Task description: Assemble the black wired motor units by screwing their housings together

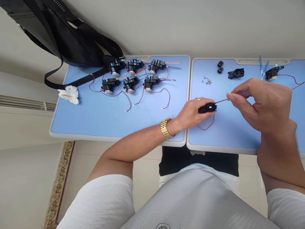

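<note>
Passage for a hand over the right desk (228, 135), between the right hand (264, 106) and the small screws (207, 81). Obstacles along that desk's far edge: a black housing (235, 73), two round black caps (220, 66), a wired motor (273, 72) and blue tubes (263, 68). Low red wire (206, 127) just beneath the left hand (188, 111). Left forearm (133, 146) across the near end of the gap between the desks (190, 79). On the left desk (71, 124), six wired motors (133, 65) and loose red wires (169, 98) crowding the far half; open blue strip along the near edge. Black bag (76, 38) and strap (71, 79) over the far left corner, crumpled tissue (69, 94) just beside the strap. Wall (190, 28) beyond the far edges.
</note>
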Action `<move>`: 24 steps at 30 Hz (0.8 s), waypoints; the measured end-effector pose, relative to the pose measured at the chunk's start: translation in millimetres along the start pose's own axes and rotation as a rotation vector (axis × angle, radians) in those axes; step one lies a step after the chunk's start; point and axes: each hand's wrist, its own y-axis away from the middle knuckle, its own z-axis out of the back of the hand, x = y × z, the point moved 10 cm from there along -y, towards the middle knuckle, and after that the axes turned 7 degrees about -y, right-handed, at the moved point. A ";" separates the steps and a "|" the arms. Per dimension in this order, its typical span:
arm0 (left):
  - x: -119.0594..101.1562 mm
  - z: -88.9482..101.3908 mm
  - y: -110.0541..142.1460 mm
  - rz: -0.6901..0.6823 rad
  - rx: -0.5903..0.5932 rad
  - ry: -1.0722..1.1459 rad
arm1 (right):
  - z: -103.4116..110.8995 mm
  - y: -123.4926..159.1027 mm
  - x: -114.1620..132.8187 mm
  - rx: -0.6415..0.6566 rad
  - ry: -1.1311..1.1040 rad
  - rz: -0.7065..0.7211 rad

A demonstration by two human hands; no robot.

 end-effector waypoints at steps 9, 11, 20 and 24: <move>-1.3 1.6 -0.2 -0.030 -0.019 0.022 | -0.5 1.5 -2.3 0.021 0.077 0.012; -0.8 1.5 0.1 -0.034 -0.025 0.029 | -6.0 0.8 1.1 0.101 -0.005 0.030; 1.4 -1.3 -0.4 -0.019 -0.006 -0.003 | -3.8 4.4 0.5 0.030 0.138 0.047; 1.3 -0.8 -0.1 -0.021 0.000 0.007 | -3.3 5.7 -11.2 0.027 0.225 -0.045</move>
